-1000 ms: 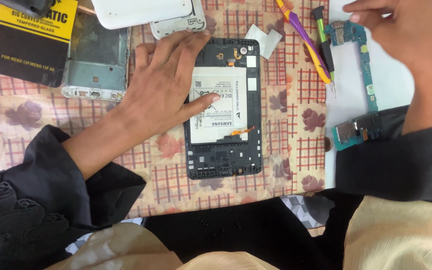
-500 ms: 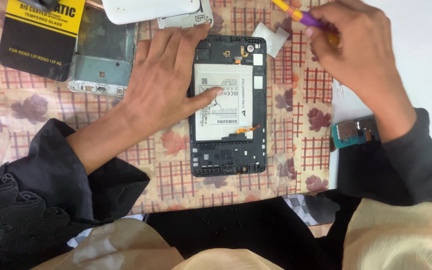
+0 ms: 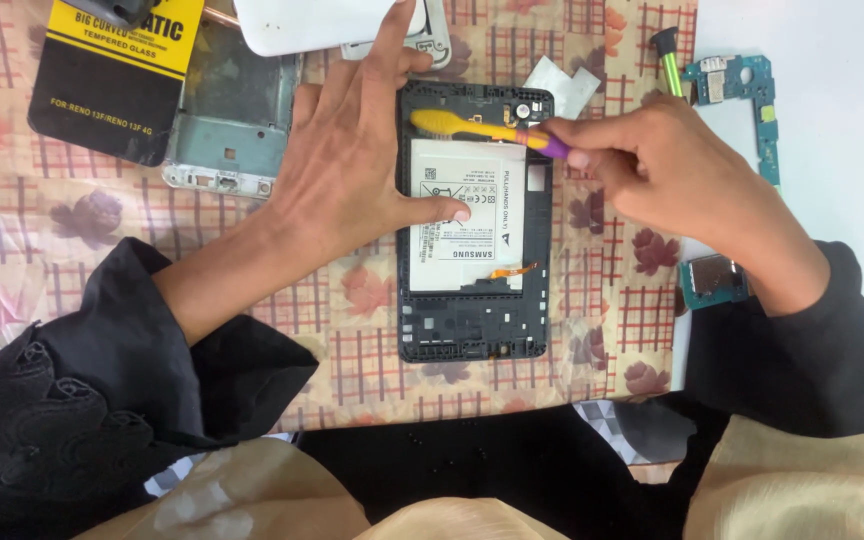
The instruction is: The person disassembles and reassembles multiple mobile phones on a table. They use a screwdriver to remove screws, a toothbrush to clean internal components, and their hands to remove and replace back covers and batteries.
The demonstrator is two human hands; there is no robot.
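Note:
An opened black tablet frame [image 3: 472, 330] lies face down on a checked floral cloth [image 3: 82, 270], its white battery [image 3: 482, 215] exposed. My left hand [image 3: 352, 170] rests flat on the tablet's left edge, thumb pressing on the battery. My right hand [image 3: 672, 180] grips a yellow and purple toothbrush [image 3: 472, 127]. The brush lies across the top of the tablet, its head near my left fingers.
A silver device frame [image 3: 237, 130] and a yellow and black package [image 3: 112, 70] lie at the upper left. A white cover [image 3: 322, 20] sits at the top. On the white surface to the right lie a teal circuit board [image 3: 747, 95], a green-handled tool [image 3: 670, 60] and a small part [image 3: 714, 280].
My right hand has moved left and down from the tools at the upper right, bringing the toothbrush over the top of the tablet. My left hand stays on the tablet.

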